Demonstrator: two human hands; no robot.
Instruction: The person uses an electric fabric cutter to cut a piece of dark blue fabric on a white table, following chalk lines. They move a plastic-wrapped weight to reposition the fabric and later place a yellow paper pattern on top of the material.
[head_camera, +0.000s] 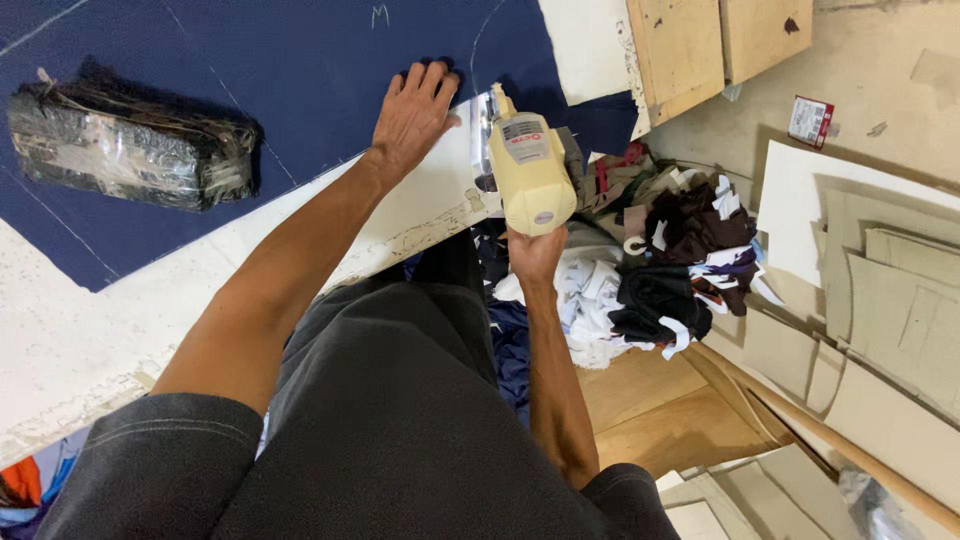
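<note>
Fingers (545, 240) hold upright cutter (528, 172)

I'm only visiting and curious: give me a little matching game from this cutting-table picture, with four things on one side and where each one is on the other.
Things:
1. left hand
2. cream cutting machine
3. plastic-wrapped bundle
4. pile of fabric scraps

Places:
A. lying on the navy cloth, far left
B. heaped on the floor beside the table
C. pressed flat on the navy cloth near its edge
D. gripped from below by the right hand, at the table's edge

Pairs: 1-C, 2-D, 3-A, 4-B
</note>
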